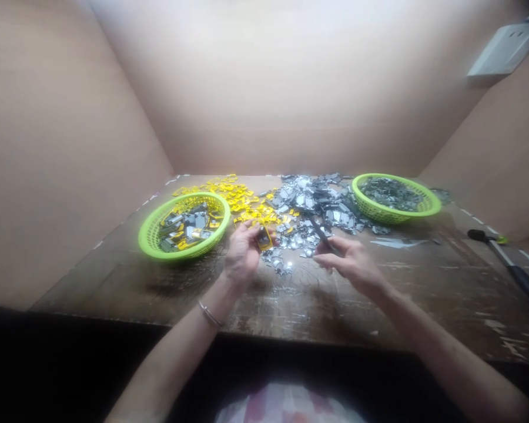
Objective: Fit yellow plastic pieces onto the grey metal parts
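Observation:
My left hand (241, 254) is closed on a small yellow and grey part (264, 238) at the table's middle, a thin bracelet (209, 314) on its wrist. To its right, my right hand (350, 259) grips a thin dark tool (321, 233) whose tip points up and left toward the part. Just beyond both hands lie a heap of yellow pieces (240, 202) and a heap of small grey metal parts (312, 205).
A green basket (152, 238) on the left holds mixed grey and yellow parts. Another green basket (372, 208) at the right holds grey parts. A long dark-handled tool (509, 264) lies at the far right. Cardboard walls enclose the worn wooden table (423, 294).

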Tool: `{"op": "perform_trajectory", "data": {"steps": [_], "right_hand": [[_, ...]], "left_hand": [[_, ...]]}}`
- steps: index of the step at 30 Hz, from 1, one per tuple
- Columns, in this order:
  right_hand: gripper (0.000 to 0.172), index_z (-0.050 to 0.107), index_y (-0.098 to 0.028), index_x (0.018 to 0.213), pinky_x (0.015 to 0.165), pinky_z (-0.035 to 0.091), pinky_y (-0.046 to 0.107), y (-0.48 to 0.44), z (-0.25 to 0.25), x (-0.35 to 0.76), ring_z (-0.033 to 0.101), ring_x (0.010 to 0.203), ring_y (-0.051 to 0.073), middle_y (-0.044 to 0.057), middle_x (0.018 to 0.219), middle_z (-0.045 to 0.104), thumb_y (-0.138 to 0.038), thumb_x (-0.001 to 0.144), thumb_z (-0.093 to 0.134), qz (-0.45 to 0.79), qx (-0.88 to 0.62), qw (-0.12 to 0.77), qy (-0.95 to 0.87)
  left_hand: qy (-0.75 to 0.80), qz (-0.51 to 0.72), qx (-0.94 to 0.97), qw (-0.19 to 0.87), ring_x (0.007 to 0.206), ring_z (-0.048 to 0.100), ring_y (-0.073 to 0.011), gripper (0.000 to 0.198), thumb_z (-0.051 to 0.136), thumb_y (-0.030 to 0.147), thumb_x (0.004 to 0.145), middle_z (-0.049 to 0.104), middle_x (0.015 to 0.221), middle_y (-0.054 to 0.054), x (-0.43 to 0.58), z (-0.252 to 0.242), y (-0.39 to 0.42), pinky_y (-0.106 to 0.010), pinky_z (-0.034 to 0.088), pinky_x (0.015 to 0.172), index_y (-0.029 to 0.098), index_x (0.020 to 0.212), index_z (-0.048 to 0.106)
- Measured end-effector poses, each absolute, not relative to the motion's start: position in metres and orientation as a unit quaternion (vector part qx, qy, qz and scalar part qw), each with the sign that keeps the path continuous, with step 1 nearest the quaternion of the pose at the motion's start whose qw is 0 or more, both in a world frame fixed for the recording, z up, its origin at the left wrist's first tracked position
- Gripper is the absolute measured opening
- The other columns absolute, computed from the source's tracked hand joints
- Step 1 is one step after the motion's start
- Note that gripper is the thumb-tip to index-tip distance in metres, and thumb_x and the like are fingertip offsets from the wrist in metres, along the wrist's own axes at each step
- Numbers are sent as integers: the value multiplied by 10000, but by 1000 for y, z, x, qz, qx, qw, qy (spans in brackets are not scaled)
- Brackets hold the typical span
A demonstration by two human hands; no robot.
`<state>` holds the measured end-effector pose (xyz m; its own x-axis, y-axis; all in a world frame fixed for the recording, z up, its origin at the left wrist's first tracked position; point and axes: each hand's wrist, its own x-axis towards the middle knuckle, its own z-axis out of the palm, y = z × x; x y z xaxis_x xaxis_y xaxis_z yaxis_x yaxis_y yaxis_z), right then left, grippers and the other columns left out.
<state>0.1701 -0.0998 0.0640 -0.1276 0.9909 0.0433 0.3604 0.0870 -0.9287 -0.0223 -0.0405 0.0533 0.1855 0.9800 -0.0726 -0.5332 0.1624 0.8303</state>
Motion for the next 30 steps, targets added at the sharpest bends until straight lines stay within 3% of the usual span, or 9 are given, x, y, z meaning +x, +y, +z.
{"op": "perform_trajectory", "data": {"steps": [5, 8, 11, 13, 16, 19, 22, 30], "right_hand": [[303, 518, -160, 786, 444, 407, 233, -108, 44, 127, 469, 489, 85, 27, 748, 560, -376, 587, 592, 441, -525, 517, -513], [288, 513, -166, 832, 498, 415, 246, -108, 36, 119, 487, 546, 105, 20, 750, 558, -363, 627, 555, 380, -542, 554, -506], [186, 530, -165, 787, 545, 389, 243, -110, 40, 127, 485, 588, 120, 9, 689, 551, -292, 652, 533, 273, -577, 523, -564], [123, 536, -167, 754, 530, 363, 234, -110, 47, 134, 465, 559, 115, 1, 634, 537, -238, 654, 520, 219, -584, 473, -622], [114, 531, -174, 769, 514, 345, 227, -110, 59, 138, 446, 530, 107, -4, 617, 527, -193, 665, 489, 193, -564, 434, -676], [111, 516, -172, 762, 529, 360, 228, -109, 64, 138, 460, 558, 112, -4, 639, 524, -193, 654, 502, 206, -549, 456, -670], [142, 510, -167, 765, 559, 391, 240, -108, 61, 138, 489, 601, 125, 7, 686, 542, -217, 634, 536, 267, -529, 484, -644], [207, 522, -170, 815, 622, 428, 261, -108, 56, 134, 534, 653, 138, 11, 733, 576, -219, 621, 573, 329, -499, 527, -604]], "left_hand": [[296, 566, 273, 720, 731, 566, -161, 92, 473, 199, 702, 572, 743, -38, 15, 44, -64, -326, 440, 641, 163, 774, 427], [289, 568, 265, 723, 766, 555, -149, 101, 480, 198, 698, 576, 775, -44, 25, 40, -75, -302, 425, 683, 158, 786, 452], [326, 559, 360, 672, 788, 540, -144, 206, 522, 209, 668, 576, 824, -53, 18, 46, -74, -277, 408, 697, 153, 863, 489], [367, 551, 471, 583, 827, 519, -147, 281, 572, 206, 622, 574, 858, -46, 9, 53, -69, -257, 395, 710, 166, 895, 520], [368, 425, 644, 519, 772, 512, -155, 174, 595, 217, 589, 593, 755, -39, -2, 62, -60, -252, 393, 685, 158, 752, 595], [331, 319, 668, 585, 569, 508, -126, 174, 544, 277, 640, 570, 593, -36, -6, 59, -57, -255, 406, 571, 119, 690, 598], [306, 352, 567, 679, 465, 497, -107, 246, 495, 324, 681, 560, 581, -43, -6, 46, -60, -265, 411, 502, 94, 730, 567], [263, 407, 470, 738, 507, 522, -135, 212, 486, 298, 697, 553, 611, -49, -6, 32, -69, -307, 436, 508, 96, 729, 544]]}}
